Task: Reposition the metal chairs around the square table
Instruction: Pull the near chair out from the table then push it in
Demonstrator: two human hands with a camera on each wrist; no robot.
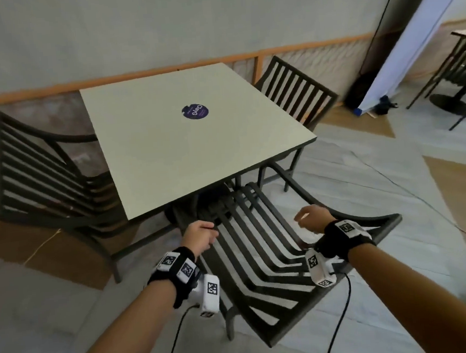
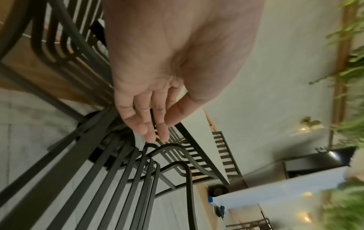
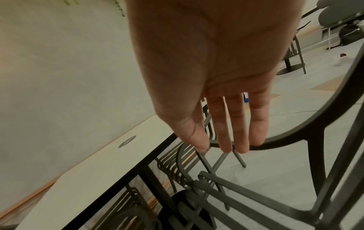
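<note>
we are holding our left hand [image 1: 200,236] and right hand [image 1: 312,219] loose-fingered above the near chair [image 1: 263,263], gripping nothing; it is sitting tucked against the worktop [image 1: 168,142].

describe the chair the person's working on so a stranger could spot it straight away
Start at the square table with the round purple sticker. Three dark slatted metal chairs stand around it; the one meant is the near chair, on the side nearest the camera. It alone has both open hands hovering over its armrests, left hand and right hand.
</note>
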